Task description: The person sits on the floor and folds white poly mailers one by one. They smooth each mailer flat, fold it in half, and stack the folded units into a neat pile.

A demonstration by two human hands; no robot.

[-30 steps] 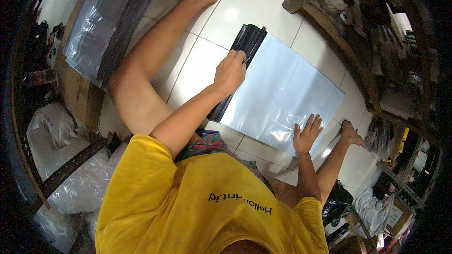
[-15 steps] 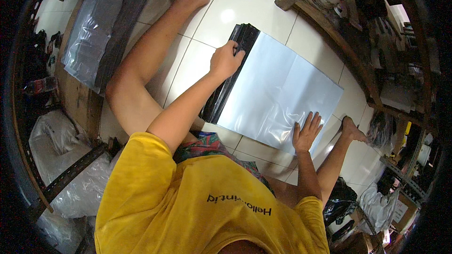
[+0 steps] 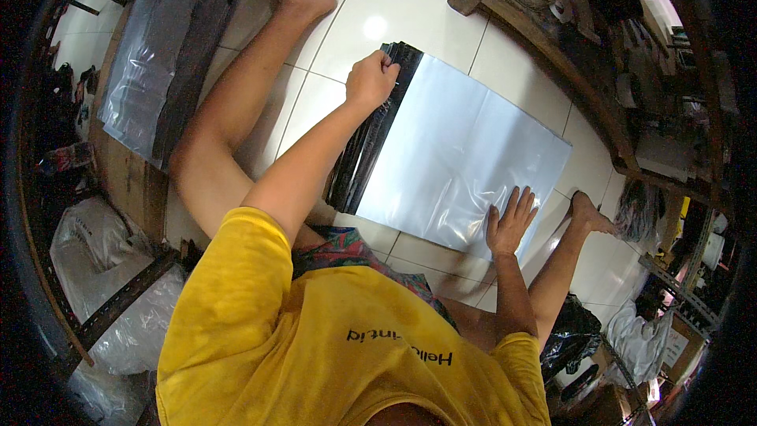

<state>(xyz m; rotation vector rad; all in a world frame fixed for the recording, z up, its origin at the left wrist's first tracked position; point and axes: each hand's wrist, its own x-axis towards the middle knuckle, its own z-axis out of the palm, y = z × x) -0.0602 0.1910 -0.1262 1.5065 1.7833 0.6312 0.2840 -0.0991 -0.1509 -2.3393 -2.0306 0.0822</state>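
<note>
A flat stack of shiny silvery-white plastic bags (image 3: 465,146) lies on the tiled floor between my legs. Along its left side runs a black edge band (image 3: 364,159) of several layers, slightly fanned. My left hand (image 3: 373,81) is closed at the far end of that band, fingers curled in and thumb pressed against them, gripping the black edge; the fingertips are partly hidden. Near the stack's close right corner, my right hand (image 3: 512,225) rests flat on the top bag with its fingers stretched out. Small creases run through the plastic beside it.
Another pile of plastic bags (image 3: 142,71) with dark edges lies on a cardboard box (image 3: 130,185) to the left. A wooden bench (image 3: 544,51) stands at the far right. Clear wrapping (image 3: 110,284) sits at the lower left, a black plastic bag (image 3: 572,331) at the lower right.
My left hand has moved slightly farther up the black edge, and its thumb has closed in. The black layers look more spread toward the left. My right hand stays flat on the stack.
</note>
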